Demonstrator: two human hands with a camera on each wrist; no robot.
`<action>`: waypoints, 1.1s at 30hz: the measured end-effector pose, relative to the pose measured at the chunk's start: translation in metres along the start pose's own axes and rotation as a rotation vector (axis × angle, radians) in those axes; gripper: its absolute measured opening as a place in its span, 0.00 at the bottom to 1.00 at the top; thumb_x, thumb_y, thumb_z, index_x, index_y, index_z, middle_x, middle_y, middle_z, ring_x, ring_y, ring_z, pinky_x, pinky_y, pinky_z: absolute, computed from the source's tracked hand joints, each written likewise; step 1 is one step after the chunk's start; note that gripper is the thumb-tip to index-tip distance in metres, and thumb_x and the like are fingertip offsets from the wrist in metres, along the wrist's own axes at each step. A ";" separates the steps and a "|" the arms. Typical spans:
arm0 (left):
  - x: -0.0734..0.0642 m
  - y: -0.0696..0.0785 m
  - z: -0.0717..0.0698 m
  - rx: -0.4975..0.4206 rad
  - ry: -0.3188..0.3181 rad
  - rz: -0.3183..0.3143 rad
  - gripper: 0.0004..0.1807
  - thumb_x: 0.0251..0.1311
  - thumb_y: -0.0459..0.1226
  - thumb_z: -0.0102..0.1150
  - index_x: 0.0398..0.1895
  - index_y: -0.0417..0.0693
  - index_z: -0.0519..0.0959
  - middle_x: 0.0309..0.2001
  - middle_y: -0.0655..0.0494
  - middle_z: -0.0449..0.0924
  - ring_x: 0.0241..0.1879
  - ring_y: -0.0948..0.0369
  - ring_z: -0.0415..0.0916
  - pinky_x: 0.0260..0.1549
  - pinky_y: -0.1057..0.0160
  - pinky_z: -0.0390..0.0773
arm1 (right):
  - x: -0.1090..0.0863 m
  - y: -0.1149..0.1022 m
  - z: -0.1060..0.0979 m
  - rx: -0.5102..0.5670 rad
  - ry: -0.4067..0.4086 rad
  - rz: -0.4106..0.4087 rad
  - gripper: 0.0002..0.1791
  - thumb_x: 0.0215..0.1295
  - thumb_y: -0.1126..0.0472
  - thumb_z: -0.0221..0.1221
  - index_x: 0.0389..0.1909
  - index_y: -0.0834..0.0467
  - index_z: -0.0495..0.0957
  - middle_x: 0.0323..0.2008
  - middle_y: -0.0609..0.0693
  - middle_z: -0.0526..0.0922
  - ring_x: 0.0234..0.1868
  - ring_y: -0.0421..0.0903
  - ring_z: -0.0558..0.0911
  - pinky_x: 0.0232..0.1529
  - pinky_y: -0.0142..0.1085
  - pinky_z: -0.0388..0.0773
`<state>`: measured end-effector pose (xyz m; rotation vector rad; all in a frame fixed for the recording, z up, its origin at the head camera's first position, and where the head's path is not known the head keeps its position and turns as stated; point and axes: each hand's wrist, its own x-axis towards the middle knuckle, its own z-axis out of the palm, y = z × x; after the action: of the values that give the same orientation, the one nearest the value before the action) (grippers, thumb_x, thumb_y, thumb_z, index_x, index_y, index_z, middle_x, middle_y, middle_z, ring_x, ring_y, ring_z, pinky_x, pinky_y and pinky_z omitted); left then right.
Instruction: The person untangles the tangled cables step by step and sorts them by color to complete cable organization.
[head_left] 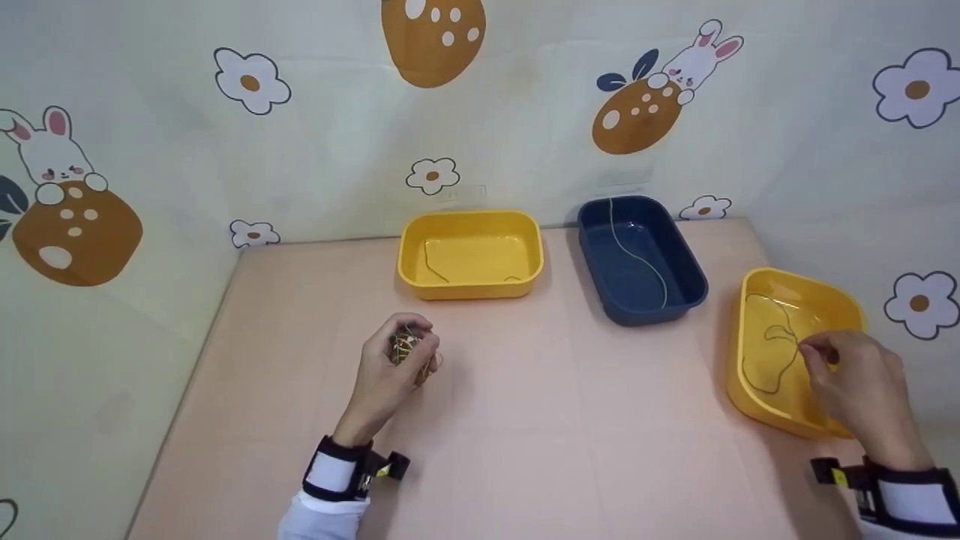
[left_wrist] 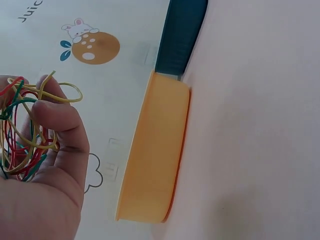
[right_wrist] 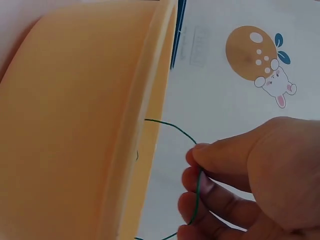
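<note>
My left hand (head_left: 386, 379) holds a tangled bundle of thin wires (head_left: 407, 347) over the table, left of centre. Red, green and yellow strands show among its curled fingers in the left wrist view. At the right, my right hand (head_left: 862, 382) pinches a thin green wire (right_wrist: 172, 125) between thumb and forefinger, at the right yellow bin (head_left: 780, 421). The wire bows in loose curves against the bin's inside; the right wrist view shows it passing behind the rim and across the fingers. Whether more than one wire lies there I cannot tell.
A dark blue bin (head_left: 611, 281) stands at the back, with a yellowish wire (head_left: 643, 262) lying along it. Left of it, another yellow bin (head_left: 472, 291) contains thin strands. The patterned wall sheet (head_left: 315, 165) rises behind the pink tabletop (head_left: 562, 420).
</note>
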<state>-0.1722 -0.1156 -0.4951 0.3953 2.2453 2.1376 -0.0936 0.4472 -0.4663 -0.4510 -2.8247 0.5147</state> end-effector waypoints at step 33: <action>0.003 0.018 0.069 -0.385 -0.139 -0.252 0.16 0.89 0.41 0.42 0.67 0.42 0.70 0.48 0.55 0.79 0.37 0.60 0.81 0.30 0.69 0.79 | -0.042 -0.235 0.095 0.790 -0.409 -0.542 0.04 0.78 0.60 0.72 0.49 0.54 0.91 0.43 0.46 0.95 0.41 0.36 0.84 0.43 0.30 0.80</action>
<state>-0.1591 -0.0472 -0.4811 0.2246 1.6582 2.2530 -0.1417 0.1949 -0.4722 0.6052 -2.5914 1.6050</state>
